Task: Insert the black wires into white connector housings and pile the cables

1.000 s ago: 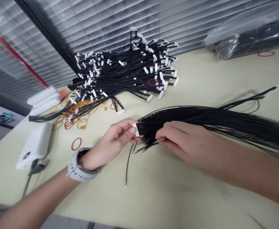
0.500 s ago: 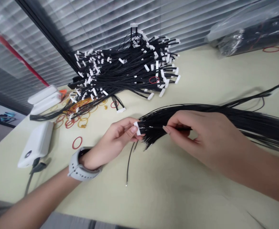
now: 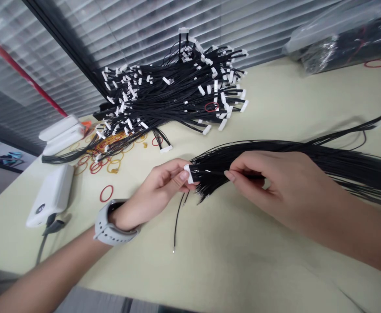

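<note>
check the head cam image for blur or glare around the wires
In the head view, the wide lens bends the window blinds; light is soft, with faint shadows under the left hand and the right hand; the black wires merge into one dark mass, without glare or heavy blur.

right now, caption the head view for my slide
Left hand pinches a white connector, right hand pinches its black wires

Office-like assembly workroom: slatted window blinds [image 3: 177, 17], pale workbench [image 3: 275, 87], heaped black wire harnesses [image 3: 177, 93], rubber bands [image 3: 95, 167].
</note>
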`<state>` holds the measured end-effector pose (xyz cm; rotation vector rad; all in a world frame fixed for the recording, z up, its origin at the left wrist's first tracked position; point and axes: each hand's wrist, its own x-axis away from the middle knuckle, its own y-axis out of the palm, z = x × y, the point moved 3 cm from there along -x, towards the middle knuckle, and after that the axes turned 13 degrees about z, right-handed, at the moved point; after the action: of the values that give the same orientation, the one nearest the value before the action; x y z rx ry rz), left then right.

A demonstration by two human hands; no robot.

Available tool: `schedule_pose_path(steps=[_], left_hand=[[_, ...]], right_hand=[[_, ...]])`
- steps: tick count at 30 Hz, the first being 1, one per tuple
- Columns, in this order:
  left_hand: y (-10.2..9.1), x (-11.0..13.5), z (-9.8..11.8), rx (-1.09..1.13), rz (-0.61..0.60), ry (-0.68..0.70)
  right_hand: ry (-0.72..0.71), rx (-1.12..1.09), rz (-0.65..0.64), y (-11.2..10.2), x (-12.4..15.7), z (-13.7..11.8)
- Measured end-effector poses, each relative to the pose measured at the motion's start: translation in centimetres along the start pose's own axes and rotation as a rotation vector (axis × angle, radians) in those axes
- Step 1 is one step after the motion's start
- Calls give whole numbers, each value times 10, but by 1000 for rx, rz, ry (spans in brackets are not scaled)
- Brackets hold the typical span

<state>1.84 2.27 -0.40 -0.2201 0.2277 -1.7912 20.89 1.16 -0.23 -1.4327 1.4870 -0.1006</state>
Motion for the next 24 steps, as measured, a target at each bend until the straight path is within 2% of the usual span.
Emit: schedule_pose_path(steps=[8,15,18,24], left_hand=[[0,-1,-2,18,1,4],[0,-2,-3,11,-2,13],[0,-2,-2,20,-7,9],[-1,-1,-3,27,-21,16]], right_hand=[[-34,-24,-9,-1,0,-3],[3,-15,-36,-2,0,-2],[2,-52,-27,-2,0,-3],[-28,-138,-88,-2,-1,-7]])
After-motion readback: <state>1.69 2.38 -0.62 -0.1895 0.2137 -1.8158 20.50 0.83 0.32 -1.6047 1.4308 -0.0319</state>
